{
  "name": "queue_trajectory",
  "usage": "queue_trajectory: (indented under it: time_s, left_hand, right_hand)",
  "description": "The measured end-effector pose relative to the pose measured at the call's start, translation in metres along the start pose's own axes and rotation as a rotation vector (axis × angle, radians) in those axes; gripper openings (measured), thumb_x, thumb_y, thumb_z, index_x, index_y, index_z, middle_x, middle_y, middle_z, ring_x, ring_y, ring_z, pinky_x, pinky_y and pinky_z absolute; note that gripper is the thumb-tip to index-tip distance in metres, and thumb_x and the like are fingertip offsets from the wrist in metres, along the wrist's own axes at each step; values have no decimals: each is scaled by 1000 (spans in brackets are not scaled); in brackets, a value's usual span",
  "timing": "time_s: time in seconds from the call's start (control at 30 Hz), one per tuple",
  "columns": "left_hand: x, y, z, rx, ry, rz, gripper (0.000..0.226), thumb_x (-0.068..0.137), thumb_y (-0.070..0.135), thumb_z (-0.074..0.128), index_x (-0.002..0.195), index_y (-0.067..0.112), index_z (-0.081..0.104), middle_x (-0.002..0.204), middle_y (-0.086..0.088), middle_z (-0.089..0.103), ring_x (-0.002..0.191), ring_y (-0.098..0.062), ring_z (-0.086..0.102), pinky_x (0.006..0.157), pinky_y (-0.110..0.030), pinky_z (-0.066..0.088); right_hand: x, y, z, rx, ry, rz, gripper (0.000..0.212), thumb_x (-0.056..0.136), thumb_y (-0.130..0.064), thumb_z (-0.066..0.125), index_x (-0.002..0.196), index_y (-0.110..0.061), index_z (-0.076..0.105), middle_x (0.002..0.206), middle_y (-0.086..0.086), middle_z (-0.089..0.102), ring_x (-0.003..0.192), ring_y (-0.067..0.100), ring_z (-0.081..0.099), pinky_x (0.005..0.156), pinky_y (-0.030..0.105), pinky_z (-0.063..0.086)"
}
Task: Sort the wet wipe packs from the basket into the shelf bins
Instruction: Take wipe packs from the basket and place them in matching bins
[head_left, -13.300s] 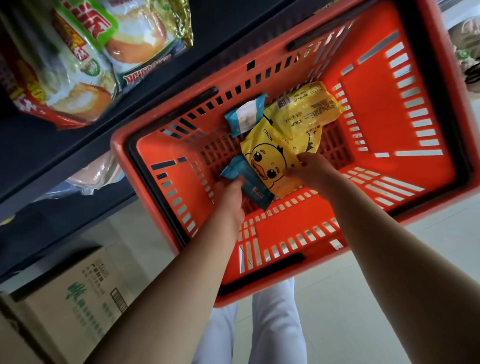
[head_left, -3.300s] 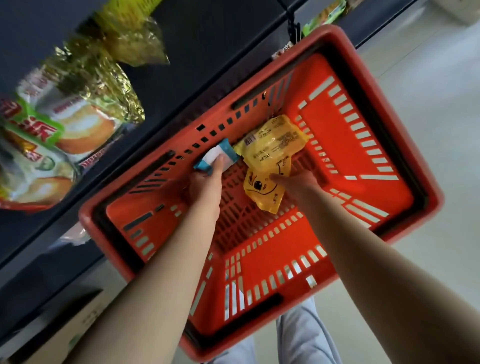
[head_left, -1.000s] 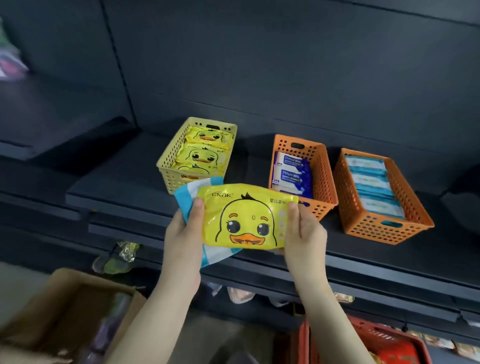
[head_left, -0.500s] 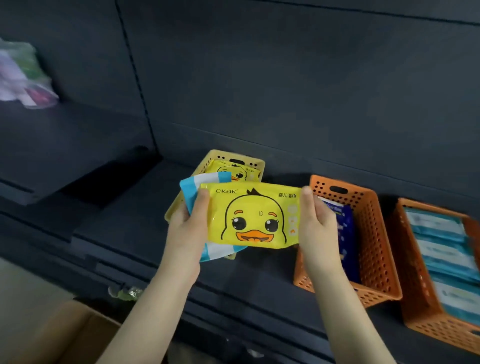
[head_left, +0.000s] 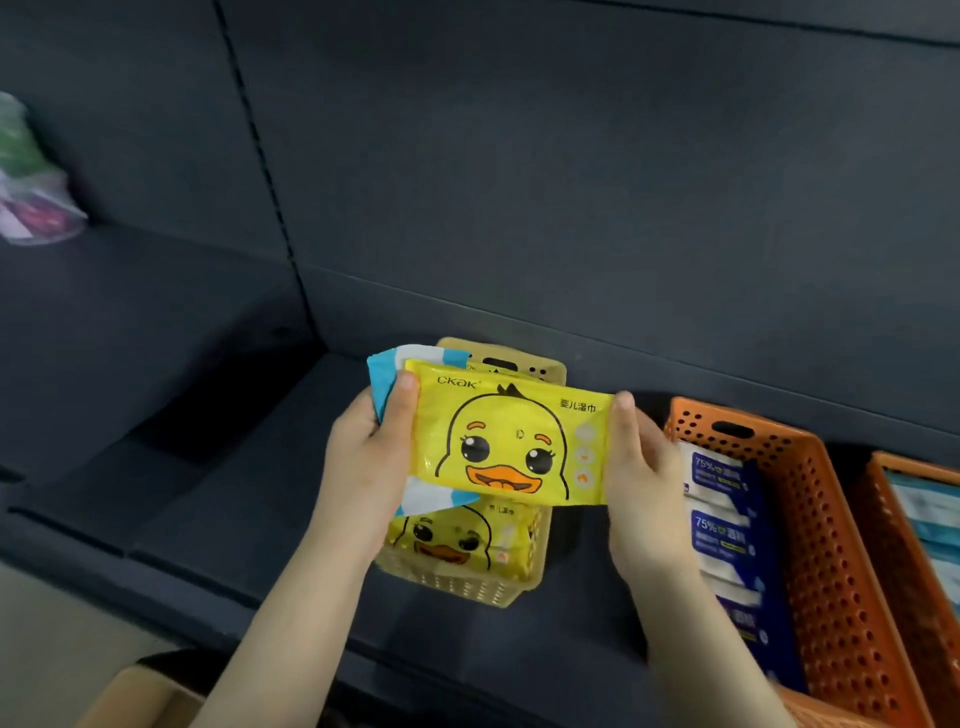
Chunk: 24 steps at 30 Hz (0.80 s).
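Above the yellow bin (head_left: 483, 590) on the dark shelf (head_left: 208, 467), two hands hold a yellow duck pack (head_left: 511, 441) flat, printed face toward the camera, long side across; left hand (head_left: 371, 467) grips its left end, thumb laid over the front edge, fingers hidden behind; right hand (head_left: 644, 483) grips the right end, thumb along the edge, fingers behind the pack; both grips closed on the pack, neither hand slack. A blue-and-white pack (head_left: 387, 379) sits behind the yellow one, pressed against it in the left hand; its corners show at upper left and lower left, the rest hidden. Held pack is clear of the bin, over its middle, covering most of the opening; the bin's back rim shows just above the pack's top edge. Inside the bin, a second duck pack (head_left: 457, 538) lies face up at the near end; whether more lie beneath it, cannot tell. To the right, apart from the yellow bin, an orange bin (head_left: 831, 545) holds a row of dark blue packs (head_left: 719, 525) marked 75%; the right hand overlaps its near left wall in view; contact cannot be judged. A second orange bin (head_left: 898, 545) stands just beside the first at the frame edge, holding light blue packs (head_left: 932, 512), partly cut off. Far left on a higher shelf, blurred bagged goods (head_left: 26, 202), green and pink; contents not readable. Bottom left, the corner of a tan cardboard box (head_left: 140, 696) below the shelf front.
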<state>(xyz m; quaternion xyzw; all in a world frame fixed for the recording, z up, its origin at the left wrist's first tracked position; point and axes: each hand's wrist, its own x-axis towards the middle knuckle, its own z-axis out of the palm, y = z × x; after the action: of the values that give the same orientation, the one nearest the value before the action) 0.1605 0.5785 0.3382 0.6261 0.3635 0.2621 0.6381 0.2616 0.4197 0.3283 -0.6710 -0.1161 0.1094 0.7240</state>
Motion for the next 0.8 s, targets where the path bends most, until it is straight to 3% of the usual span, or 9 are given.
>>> queue_trajectory:
  time_s: [0.1, 0.2, 0.27, 0.33, 0.47, 0.57, 0.63, 0.73, 0.8]
  left_hand:
    - [30, 4, -4, 66, -91, -13, 40, 94, 55, 46, 94, 20, 66, 93, -7, 73, 88, -25, 71, 84, -46, 56]
    - [61, 3, -10, 89, -96, -14, 38, 94, 54, 49, 92, 20, 66, 95, -7, 72, 89, -23, 70, 81, -44, 55]
    - [84, 0, -20, 27, -49, -24, 29, 95, 47, 53, 92, 21, 65, 92, -2, 72, 86, -20, 70, 73, -39, 56]
    - [105, -3, -29, 6, -51, -35, 22, 97, 41, 53, 97, 21, 63, 92, 2, 70, 85, -16, 69, 64, -30, 53]
    - [131, -15, -28, -44, -172, -124, 16, 97, 36, 56, 96, 22, 64, 91, 4, 70, 79, -11, 67, 61, -27, 50]
    - [140, -24, -23, -136, -278, -287, 14, 95, 37, 58, 96, 25, 65, 94, 1, 73, 85, -18, 70, 72, -35, 55]
    - [145, -29, -21, -145, -329, -338, 17, 95, 38, 58, 100, 24, 65, 96, 0, 74, 88, -20, 71, 75, -38, 56]
    - [151, -36, -20, -140, -367, -362, 18, 94, 39, 59, 99, 24, 66, 95, -1, 74, 88, -21, 71, 80, -42, 57]
    - [155, -39, -19, -133, -390, -374, 17, 93, 41, 59, 97, 25, 66, 94, -1, 74, 87, -22, 71, 81, -42, 57]
  right_hand:
    - [13, 1, 18, 141, -160, 250, 35, 88, -42, 57, 109, -15, 61, 100, 7, 74, 90, 22, 72, 65, 28, 59]
    - [23, 9, 29, 156, 18, 238, 28, 81, -27, 70, 105, -16, 63, 96, 10, 74, 85, 25, 73, 69, 37, 61]
    - [31, 16, 23, 12, 173, 180, 21, 83, -29, 71, 102, -21, 64, 96, 7, 74, 86, 24, 73, 72, 40, 61]
    - [39, 22, 15, -180, 221, 109, 19, 85, -32, 70, 101, -24, 63, 94, 6, 72, 85, 23, 72, 71, 44, 61]
    - [40, 36, 30, -495, 82, 82, 14, 88, -26, 69, 100, -22, 63, 90, 0, 71, 76, 12, 71, 60, 29, 59]
    - [37, 48, 55, -599, -28, 144, 23, 87, -29, 69, 107, -21, 59, 95, -9, 66, 76, 4, 67, 57, 17, 55]
    - [38, 53, 65, -692, 12, 118, 26, 88, -29, 68, 110, -21, 57, 91, -13, 63, 74, -4, 62, 54, 9, 50]
    - [41, 56, 68, -663, 111, 98, 21, 89, -26, 68, 106, -23, 55, 85, -19, 59, 70, -5, 61, 52, 10, 50]
    - [46, 56, 68, -700, 78, 125, 24, 89, -26, 67, 109, -23, 55, 87, -15, 59, 70, -1, 63, 54, 13, 53]
